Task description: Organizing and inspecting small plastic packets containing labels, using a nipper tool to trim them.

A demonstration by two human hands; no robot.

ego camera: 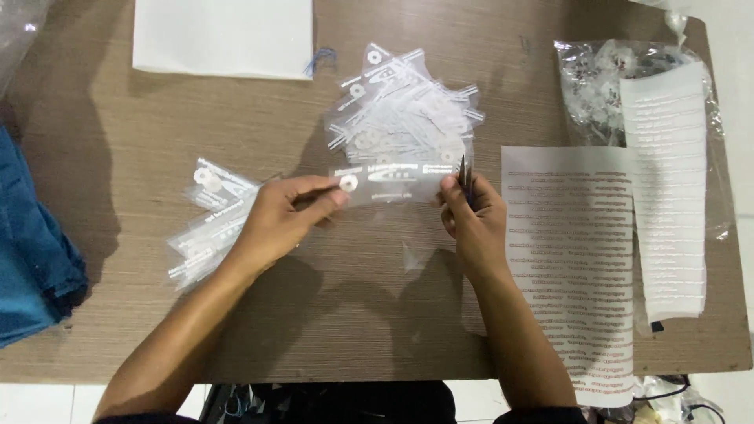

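Observation:
A small clear plastic bag [390, 185] with a white round tab is stretched between both hands above the wooden table [118, 149]. My left hand [284, 218] pinches its left end near the tab. My right hand [470, 213] grips its right end and also holds thin metal tweezers [464, 176], tips pointing up. A loose heap of similar clear bags [404, 114] lies just beyond the hands.
A smaller pile of clear bags [206, 224] lies left of my left hand. Sheets of small printed labels [577, 259] and a label strip [669, 188] lie at the right, by a crinkled plastic bag [605, 86]. White sheet [224, 35] at top; blue cloth [31, 251] at left edge.

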